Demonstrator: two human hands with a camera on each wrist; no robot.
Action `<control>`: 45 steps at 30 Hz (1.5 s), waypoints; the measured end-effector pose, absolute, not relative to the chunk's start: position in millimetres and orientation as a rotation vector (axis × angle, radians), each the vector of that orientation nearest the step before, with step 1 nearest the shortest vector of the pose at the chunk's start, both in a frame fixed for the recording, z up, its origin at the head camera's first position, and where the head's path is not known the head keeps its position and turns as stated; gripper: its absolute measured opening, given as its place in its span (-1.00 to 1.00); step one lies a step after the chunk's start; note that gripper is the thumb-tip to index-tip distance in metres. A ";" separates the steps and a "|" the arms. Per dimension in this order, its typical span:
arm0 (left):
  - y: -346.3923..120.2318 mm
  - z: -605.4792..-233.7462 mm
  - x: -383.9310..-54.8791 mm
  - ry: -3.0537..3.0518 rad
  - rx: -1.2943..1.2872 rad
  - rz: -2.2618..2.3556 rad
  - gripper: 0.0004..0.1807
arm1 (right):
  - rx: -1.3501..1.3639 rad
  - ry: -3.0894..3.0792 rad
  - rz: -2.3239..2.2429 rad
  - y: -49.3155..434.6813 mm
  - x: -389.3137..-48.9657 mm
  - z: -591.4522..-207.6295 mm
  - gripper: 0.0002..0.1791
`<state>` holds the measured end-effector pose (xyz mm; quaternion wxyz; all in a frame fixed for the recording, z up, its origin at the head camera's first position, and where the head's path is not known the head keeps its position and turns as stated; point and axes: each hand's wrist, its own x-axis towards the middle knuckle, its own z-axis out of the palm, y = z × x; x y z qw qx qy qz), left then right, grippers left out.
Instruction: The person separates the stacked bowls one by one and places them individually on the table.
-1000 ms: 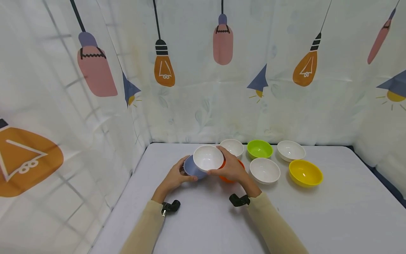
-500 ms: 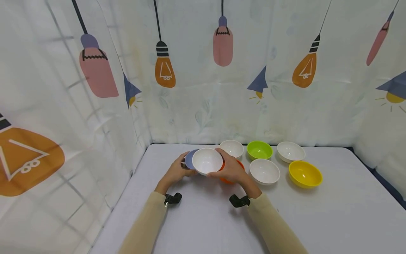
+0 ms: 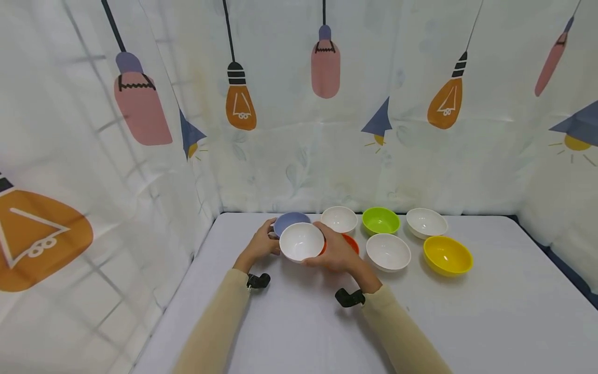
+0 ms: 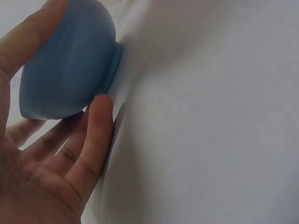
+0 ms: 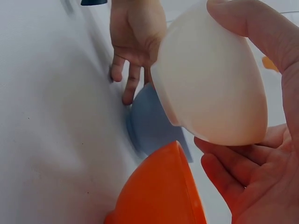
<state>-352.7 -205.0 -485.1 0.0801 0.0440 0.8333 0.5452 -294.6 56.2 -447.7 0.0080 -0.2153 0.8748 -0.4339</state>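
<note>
A blue bowl (image 3: 291, 219) sits upright at the back left of the table, partly hidden by a white bowl (image 3: 301, 242). My left hand (image 3: 259, 244) is at the blue bowl's left side; in the left wrist view its fingers (image 4: 88, 154) are fairly straight, fingertips near the bowl's foot, and the thumb overlaps its side. My right hand (image 3: 334, 249) grips the white bowl, thumb on the near side and fingers round the far side, raised above the table and tilted toward me. An orange bowl (image 5: 156, 191) stands beneath it, mostly hidden by that hand in the head view.
Along the back stand a white bowl (image 3: 339, 219), a green bowl (image 3: 380, 221) and another white bowl (image 3: 426, 223). In front of these are a white bowl (image 3: 389, 252) and a yellow bowl (image 3: 447, 255). A patterned curtain (image 3: 289, 156) hangs behind the white-covered table (image 3: 303, 322).
My left hand has moved the blue bowl back from beneath the white bowl, and its fingers have loosened. My right hand has brought the white bowl slightly nearer.
</note>
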 end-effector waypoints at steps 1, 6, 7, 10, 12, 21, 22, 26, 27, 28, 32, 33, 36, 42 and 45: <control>-204.9 -485.9 -354.6 2.500 0.131 1.623 -0.06 | -0.671 2.732 -1.354 55.5 -294.1 -447.8 0.14; -204.8 -490.7 -364.7 2.552 0.154 1.584 -0.11 | -0.707 2.737 -1.342 51.2 -293.9 -450.1 0.18; -205.1 -491.7 -366.6 2.562 0.156 1.576 -0.12 | -0.723 2.737 -1.341 50.2 -294.1 -451.0 0.17; -205.3 -493.6 -371.3 2.585 0.146 1.556 -0.13 | -0.768 2.740 -1.327 47.5 -294.5 -453.8 0.13; -205.5 -494.7 -373.5 2.594 0.143 1.550 -0.14 | -0.785 2.738 -1.331 45.9 -294.2 -455.0 0.11; -208.1 -498.8 -377.8 2.580 0.167 1.569 -0.18 | -0.796 2.769 -1.300 40.5 -292.3 -457.9 0.06; -208.5 -498.6 -377.3 2.569 0.168 1.577 -0.18 | -0.797 2.779 -1.289 39.7 -292.4 -458.6 0.04; -211.6 -497.4 -373.8 2.493 0.169 1.640 -0.17 | -0.794 2.829 -1.233 35.8 -292.9 -460.3 0.01; -212.0 -493.2 -370.8 2.457 0.168 1.661 -0.17 | -0.790 2.847 -1.209 34.9 -293.2 -461.1 0.01; -212.7 -493.2 -370.3 2.422 0.173 1.686 -0.15 | -0.784 2.864 -1.186 33.9 -293.6 -461.7 0.00; -213.9 -491.6 -369.0 2.300 0.160 1.765 -0.10 | -0.763 2.929 -1.080 31.4 -294.0 -463.5 0.02; -213.6 -491.3 -369.1 2.278 0.157 1.779 -0.10 | -0.756 2.941 -1.056 30.8 -293.9 -463.7 0.03; -213.2 -494.5 -371.7 2.248 0.155 1.817 -0.13 | -0.745 2.963 -1.002 29.2 -293.4 -463.8 0.04; -212.1 -494.7 -372.4 2.233 0.167 1.838 -0.16 | -0.740 3.008 -0.874 26.7 -294.2 -466.8 0.03; -211.5 -494.7 -372.1 2.257 0.150 1.817 -0.16 | -0.734 3.026 -0.791 25.6 -294.2 -467.8 0.05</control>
